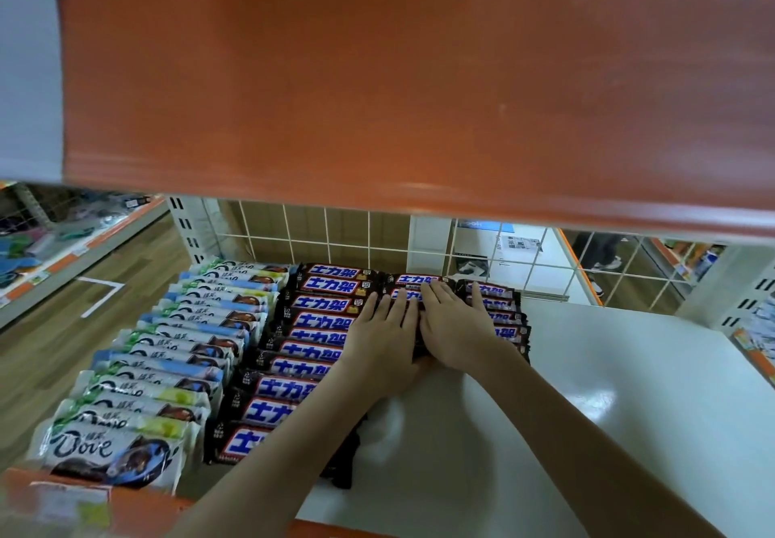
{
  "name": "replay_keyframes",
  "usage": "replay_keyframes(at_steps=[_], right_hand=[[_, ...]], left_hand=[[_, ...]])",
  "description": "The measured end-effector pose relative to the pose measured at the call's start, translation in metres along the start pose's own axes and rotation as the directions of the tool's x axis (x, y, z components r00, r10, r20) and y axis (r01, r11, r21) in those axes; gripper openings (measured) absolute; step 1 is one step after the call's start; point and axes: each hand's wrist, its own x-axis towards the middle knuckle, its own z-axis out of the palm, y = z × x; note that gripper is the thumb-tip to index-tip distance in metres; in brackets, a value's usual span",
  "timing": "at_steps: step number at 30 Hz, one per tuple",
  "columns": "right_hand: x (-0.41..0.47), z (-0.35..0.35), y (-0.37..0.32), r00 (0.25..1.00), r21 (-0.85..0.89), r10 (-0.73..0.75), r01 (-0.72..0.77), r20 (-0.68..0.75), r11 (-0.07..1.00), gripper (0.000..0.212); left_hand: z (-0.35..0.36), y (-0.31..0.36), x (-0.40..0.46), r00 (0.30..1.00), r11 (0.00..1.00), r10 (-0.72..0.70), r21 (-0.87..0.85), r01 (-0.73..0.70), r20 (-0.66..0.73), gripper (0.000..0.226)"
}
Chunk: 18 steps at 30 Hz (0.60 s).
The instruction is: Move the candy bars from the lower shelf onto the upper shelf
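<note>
1. Both hands lie side by side on a short row of dark brown candy bars with blue-and-white lettering (495, 311) at the back of the white lower shelf (608, 390).
2. The left hand (383, 334) rests flat with its fingers (398, 306) straight across the wrappers. The right hand (455, 327) does the same, its thumb spread to the right. Neither is clenched, and whether the thumbs hook under the stack cannot be told.
3. A longer row of the same brown bars (306, 353) runs to the shelf front, beside a row of white and blue Dove chocolate packs (167, 361).
4. The orange underside of the upper shelf (398, 76) fills the top; its surface is hidden.
5. Judging by this, most bars remain below, so much of the task looks left.
</note>
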Motion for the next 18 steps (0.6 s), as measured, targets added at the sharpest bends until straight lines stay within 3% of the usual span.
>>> replay_keyframes(at_steps=[7,12,16,18], right_hand=[[-0.012,-0.003,0.001,0.99,-0.032,-0.059,0.055,-0.132,0.998,0.053],[-0.046,0.013,0.004,0.954,-0.121,-0.076,0.042,-0.291,0.992,0.058],[-0.059,0.029,0.004,0.978,-0.108,-0.041,0.019,-0.203,0.994,0.06],[-0.063,0.019,-0.003,0.994,-0.111,-0.025,0.013,-0.108,0.994,0.071]], left_hand=[[-0.007,-0.003,-0.01,0.998,0.999,-0.047,-0.008,0.047,-0.031,0.071],[-0.011,-0.001,-0.037,0.995,0.998,0.046,0.051,-0.042,-0.089,0.057],[-0.006,0.003,-0.044,0.995,0.995,0.053,0.092,-0.046,-0.079,0.054],[-0.005,0.004,-0.043,0.996,0.994,0.047,0.105,-0.039,-0.077,0.053]])
